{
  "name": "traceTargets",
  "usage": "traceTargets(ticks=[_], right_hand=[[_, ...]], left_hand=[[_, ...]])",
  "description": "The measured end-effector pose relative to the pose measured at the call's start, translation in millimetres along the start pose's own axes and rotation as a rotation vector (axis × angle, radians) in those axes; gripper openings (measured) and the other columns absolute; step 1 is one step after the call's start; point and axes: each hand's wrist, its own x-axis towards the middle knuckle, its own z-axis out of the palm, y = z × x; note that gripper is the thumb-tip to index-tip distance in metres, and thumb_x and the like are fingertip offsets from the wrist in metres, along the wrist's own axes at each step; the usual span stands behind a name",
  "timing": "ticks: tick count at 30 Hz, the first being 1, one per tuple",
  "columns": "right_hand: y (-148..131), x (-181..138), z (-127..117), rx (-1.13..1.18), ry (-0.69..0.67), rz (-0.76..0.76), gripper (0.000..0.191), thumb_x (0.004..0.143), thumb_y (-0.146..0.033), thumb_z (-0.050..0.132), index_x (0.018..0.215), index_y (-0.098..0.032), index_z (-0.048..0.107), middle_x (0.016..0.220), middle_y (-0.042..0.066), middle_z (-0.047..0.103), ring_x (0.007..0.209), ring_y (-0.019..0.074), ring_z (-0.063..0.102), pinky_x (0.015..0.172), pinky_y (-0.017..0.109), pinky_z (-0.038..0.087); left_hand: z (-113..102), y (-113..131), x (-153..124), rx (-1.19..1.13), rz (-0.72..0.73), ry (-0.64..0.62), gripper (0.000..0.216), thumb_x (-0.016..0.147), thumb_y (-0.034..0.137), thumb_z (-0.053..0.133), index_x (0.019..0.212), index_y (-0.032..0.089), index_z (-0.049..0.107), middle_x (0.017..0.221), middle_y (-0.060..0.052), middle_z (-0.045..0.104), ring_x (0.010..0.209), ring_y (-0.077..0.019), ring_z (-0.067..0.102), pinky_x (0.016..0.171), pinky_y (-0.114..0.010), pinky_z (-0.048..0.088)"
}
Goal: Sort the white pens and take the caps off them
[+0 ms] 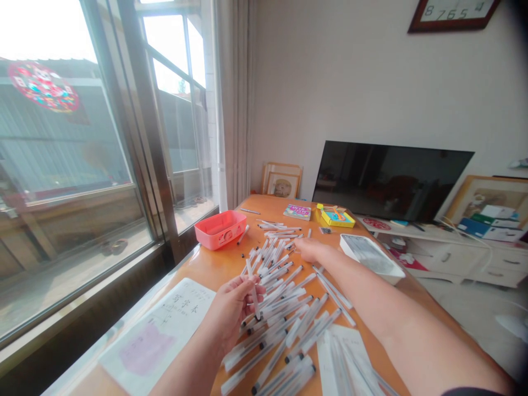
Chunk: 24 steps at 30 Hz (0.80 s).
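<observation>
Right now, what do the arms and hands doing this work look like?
They are a person's own, not machine parts. The left hand and right hand are both ungloved. The left forearm is bare as far as the picture shows; the right forearm is bare up to a dark sleeve just showing at the bottom edge.

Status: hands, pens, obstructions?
Left hand gripping one pen. Right hand at the pile's far part, grip unclear. Loose pens crowd both hands; red basket stands off left.
</observation>
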Motion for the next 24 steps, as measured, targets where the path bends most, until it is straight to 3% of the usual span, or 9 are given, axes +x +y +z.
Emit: traceTargets(ticks=[14,18,24], right_hand=[[-10.8,-10.6,-6.0,0.032,-0.018,-0.017,0.045,0.072,-0.005,0.069,0.117,-0.014,0.066,0.117,0.017,0.071,0.102,0.0283,0.069,0.082,0.031,0.050],[-13.5,-10.0,-9.5,0.034,-0.021,-0.027,0.038,0.072,-0.005,0.068,0.109,-0.014,0.069,0.109,0.015,0.073,0.094,0.0277,0.069,0.078,0.030,0.049],[-10.6,-16.4,-9.1,0.076,0.058,-0.046,0.036,0.076,-0.005,0.062,0.109,-0.017,0.067,0.109,0.011,0.071,0.095,0.0233,0.066,0.077,0.025,0.045]], left_hand=[[1.7,4.1,-3.5,0.004,0.023,0.016,0.034,0.077,0.038,0.078,0.096,0.012,0.067,0.084,-0.009,0.071,0.067,-0.0120,0.061,0.060,-0.022,0.044],[1.1,4.5,-3.3,-0.003,0.026,0.023,0.037,0.074,0.039,0.080,0.095,0.011,0.068,0.085,-0.009,0.071,0.068,-0.0123,0.061,0.061,-0.023,0.044],[1.2,3.8,-2.7,0.009,0.027,0.012,0.036,0.074,0.039,0.079,0.095,0.012,0.068,0.084,-0.009,0.071,0.068,-0.0125,0.061,0.061,-0.023,0.043]])
